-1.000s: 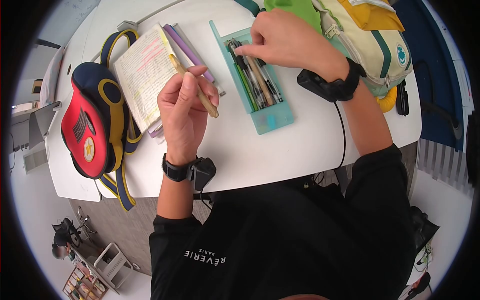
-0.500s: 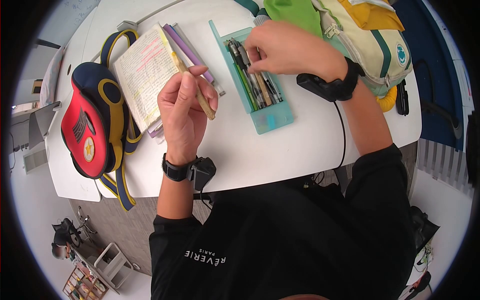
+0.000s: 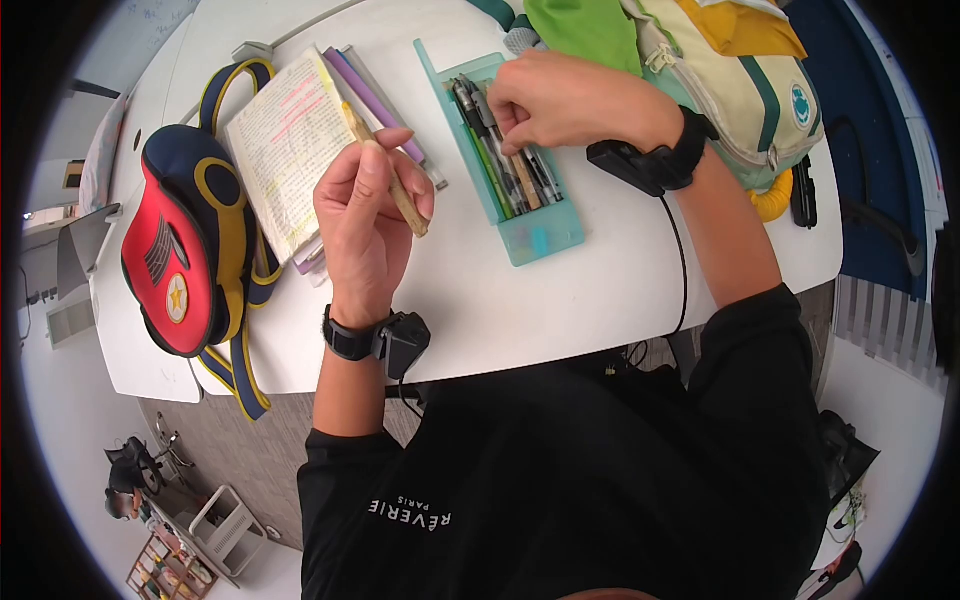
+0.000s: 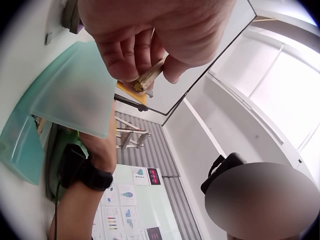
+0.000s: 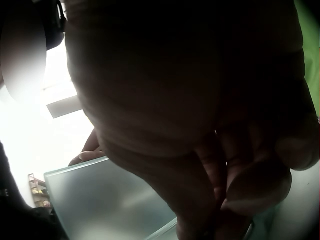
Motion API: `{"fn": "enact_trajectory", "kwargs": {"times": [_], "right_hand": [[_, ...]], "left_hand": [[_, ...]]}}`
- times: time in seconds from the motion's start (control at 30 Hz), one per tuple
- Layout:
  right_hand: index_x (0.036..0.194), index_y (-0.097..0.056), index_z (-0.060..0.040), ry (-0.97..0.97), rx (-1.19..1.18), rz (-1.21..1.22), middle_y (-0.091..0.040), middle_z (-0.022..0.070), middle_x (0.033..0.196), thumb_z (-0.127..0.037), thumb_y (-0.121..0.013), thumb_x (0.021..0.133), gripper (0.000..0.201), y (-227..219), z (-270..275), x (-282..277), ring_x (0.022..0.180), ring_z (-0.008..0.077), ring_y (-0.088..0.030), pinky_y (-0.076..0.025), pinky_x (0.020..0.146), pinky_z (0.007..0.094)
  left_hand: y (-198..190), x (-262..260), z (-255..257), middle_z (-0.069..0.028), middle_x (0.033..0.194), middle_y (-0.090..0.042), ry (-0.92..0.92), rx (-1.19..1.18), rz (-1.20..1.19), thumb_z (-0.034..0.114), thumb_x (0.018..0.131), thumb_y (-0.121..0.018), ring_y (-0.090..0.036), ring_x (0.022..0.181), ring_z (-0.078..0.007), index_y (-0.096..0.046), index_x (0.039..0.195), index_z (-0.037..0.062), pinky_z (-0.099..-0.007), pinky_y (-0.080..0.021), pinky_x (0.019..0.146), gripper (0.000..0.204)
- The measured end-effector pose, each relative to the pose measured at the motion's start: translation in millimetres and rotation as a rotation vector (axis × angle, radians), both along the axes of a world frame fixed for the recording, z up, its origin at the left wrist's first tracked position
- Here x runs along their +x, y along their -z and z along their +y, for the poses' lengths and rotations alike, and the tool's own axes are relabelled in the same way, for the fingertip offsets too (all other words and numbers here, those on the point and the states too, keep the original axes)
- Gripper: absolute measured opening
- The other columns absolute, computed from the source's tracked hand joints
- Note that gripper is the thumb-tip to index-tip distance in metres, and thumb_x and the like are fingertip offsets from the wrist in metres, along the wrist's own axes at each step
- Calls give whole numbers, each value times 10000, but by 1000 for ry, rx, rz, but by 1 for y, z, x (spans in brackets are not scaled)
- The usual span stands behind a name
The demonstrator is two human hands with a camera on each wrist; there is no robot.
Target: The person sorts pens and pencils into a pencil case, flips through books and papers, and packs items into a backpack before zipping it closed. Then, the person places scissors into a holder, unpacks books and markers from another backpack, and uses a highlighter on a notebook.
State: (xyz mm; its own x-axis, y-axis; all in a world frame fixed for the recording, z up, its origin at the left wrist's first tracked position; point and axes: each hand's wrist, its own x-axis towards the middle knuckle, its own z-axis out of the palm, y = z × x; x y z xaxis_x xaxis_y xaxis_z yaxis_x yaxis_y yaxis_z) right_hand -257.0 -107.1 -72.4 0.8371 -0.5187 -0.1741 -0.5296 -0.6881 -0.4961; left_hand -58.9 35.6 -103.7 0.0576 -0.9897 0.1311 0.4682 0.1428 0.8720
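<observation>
My left hand (image 3: 365,215) pinches a slim tan, wood-coloured stick (image 3: 405,200) between thumb and fingers, held above the table. Its yellowish end shows between the fingertips in the left wrist view. To the right lies a teal pencil case (image 3: 550,240), lid raised, with several pens (image 3: 490,165) and a tan stick (image 3: 527,180) inside. My right hand (image 3: 575,100) is over the case's far right side, fingers bent, fingertips among the pens near the tan stick. Dark shadow covers that hand in the right wrist view; I cannot tell whether it grips a pen.
Left of the case, an open book (image 3: 290,150) with highlighted lines lies over a purple book (image 3: 365,90). A red and navy bag (image 3: 190,240) stands at the left. At the back right are a cream backpack (image 3: 735,110) and green cloth (image 3: 590,35). A cable (image 3: 687,270) crosses the table.
My right hand has drawn slightly back to the right over the case, its pointing finger now bent down at the pens. The left hand stays in place, the stick tilting slightly.
</observation>
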Motion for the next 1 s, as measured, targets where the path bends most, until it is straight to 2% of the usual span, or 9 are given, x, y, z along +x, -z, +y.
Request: {"fn": "enact_trajectory", "kwargs": {"times": [0.17, 0.3, 0.57, 0.67, 0.7, 0.73, 0.77, 0.83, 1.0], "right_hand": [[750, -674, 21, -18, 3, -18, -657, 142, 673, -156, -805, 738, 220, 1, -1, -2, 652, 283, -647, -496, 599, 372], [773, -707, 9, -43, 18, 24, -679, 159, 711, -187, -830, 668, 254, -7, 4, -5, 671, 314, -665, -514, 598, 394], [735, -710, 16, -18, -103, 78, -668, 171, 663, -232, -844, 640, 297, -17, 10, -6, 614, 331, -657, -519, 592, 405], [690, -686, 20, 3, -150, -69, -648, 165, 618, -251, -827, 658, 307, -16, 8, -6, 587, 335, -642, -506, 566, 417], [665, -663, 26, 50, -172, -240, -638, 176, 613, -252, -802, 683, 311, -16, 7, -4, 577, 345, -629, -497, 558, 426], [639, -640, 32, 97, -194, -412, -627, 186, 608, -253, -777, 708, 324, -17, 7, -2, 568, 356, -617, -489, 550, 434], [639, -640, 32, 92, -193, -413, -627, 186, 608, -253, -777, 708, 324, -26, 9, 0, 568, 356, -617, -489, 550, 434], [845, -694, 74, 133, 115, -600, -640, 147, 612, -180, -708, 868, 255, -51, 20, 1, 527, 161, -584, -441, 516, 302], [908, -705, 54, 64, 273, -705, -660, 60, 651, -176, -712, 902, 231, -62, 35, 1, 552, 61, -543, -405, 503, 238]], "left_hand": [[-6, -3, -1, -77, 782, -618, 5, 65, 18, 284, 1078, -414, -571, 560, -146, -547, 1274, -40, -226, -427, 431, 401], [-5, -5, -3, -99, 760, -640, 7, 52, 84, 279, 1083, -397, -638, 585, -168, -556, 1250, -39, -242, -444, 425, 393], [-9, -17, -7, -161, 946, -662, -40, 21, 49, 111, 1041, -476, -682, 805, -226, -470, 1371, -45, -304, -559, 653, 365], [-11, -18, -5, -159, 942, -670, -41, 58, 25, 82, 1023, -510, -688, 787, -228, -503, 1337, -65, -318, -569, 651, 347], [-8, -14, -4, -159, 942, -670, -45, 58, 25, 82, 1023, -510, -688, 787, -228, -503, 1337, -65, -318, -569, 651, 347], [-4, -9, -4, -152, 909, -672, 27, 40, 21, 97, 1015, -535, -681, 751, -220, -535, 1302, -70, -315, -560, 627, 332], [-2, -5, -3, -146, 877, -673, 101, 23, 16, 113, 1008, -560, -674, 714, -211, -566, 1267, -74, -313, -552, 603, 320], [-2, -4, -1, -130, 835, -666, 115, 29, 8, 130, 997, -588, -655, 672, -197, -587, 1239, -73, -303, -534, 578, 316], [-8, -5, 2, -83, 755, -639, 145, 40, -23, 176, 969, -652, -589, 590, -157, -630, 1184, -62, -274, -474, 528, 321]]}}
